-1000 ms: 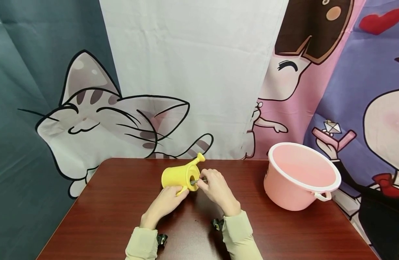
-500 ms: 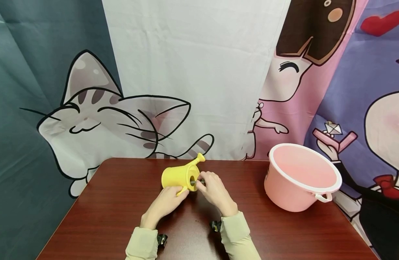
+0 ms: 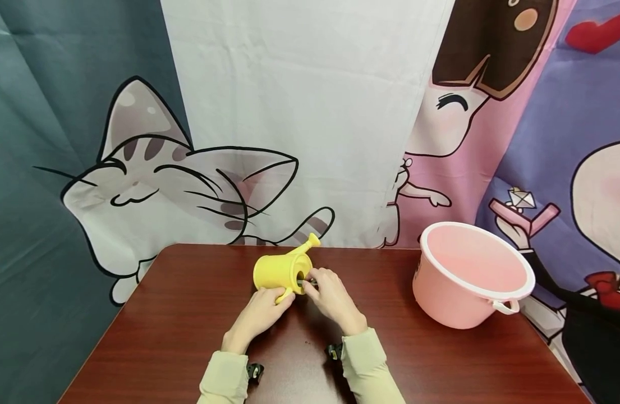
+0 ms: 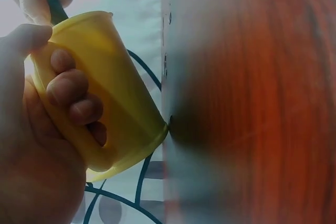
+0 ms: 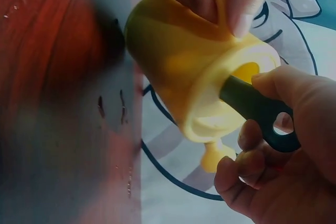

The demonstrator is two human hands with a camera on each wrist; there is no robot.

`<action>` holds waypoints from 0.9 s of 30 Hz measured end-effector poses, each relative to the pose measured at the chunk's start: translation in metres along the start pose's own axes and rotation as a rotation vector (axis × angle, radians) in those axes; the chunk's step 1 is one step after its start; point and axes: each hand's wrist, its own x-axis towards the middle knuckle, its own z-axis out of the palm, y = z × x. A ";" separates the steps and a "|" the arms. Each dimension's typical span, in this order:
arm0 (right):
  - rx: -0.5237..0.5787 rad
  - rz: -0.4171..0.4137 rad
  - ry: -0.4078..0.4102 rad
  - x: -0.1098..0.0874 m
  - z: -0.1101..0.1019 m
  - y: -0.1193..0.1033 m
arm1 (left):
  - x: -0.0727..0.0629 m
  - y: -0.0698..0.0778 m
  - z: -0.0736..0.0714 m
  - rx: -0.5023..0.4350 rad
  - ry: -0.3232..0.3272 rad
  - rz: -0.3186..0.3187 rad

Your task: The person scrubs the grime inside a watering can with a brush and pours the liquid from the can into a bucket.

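A yellow watering can (image 3: pixel 275 272) is tipped over, its opening facing right and its spout toward the back. My left hand (image 3: pixel 259 312) grips the can's loop handle, with fingers curled through it in the left wrist view. The can's base edge comes right down to the tabletop there. My right hand (image 3: pixel 335 296) pinches a dark green tool handle (image 5: pixel 251 104) with a round hole in its end. The handle's far part goes into the can's opening; what is on that end is hidden inside.
A pink bucket (image 3: pixel 453 303) with a white rim stands on the right of the brown wooden table (image 3: pixel 188 314). Behind the table hangs a cloth backdrop (image 3: pixel 310 123) with cartoon figures. Small dark specks lie on the tabletop in front of the can.
My right hand has shifted slightly left toward the can, so the green handle sits a little deeper in the opening. The left hand keeps its grip on the can's handle.
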 end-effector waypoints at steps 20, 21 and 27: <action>0.017 -0.004 0.059 0.001 -0.011 -0.004 | 0.004 -0.011 0.000 -0.114 -0.024 -0.042; 0.016 -0.007 0.063 0.001 -0.012 -0.005 | 0.005 -0.012 0.000 -0.120 -0.021 -0.043; 0.019 -0.013 0.068 0.001 -0.016 -0.009 | 0.004 -0.014 0.000 -0.132 -0.012 -0.053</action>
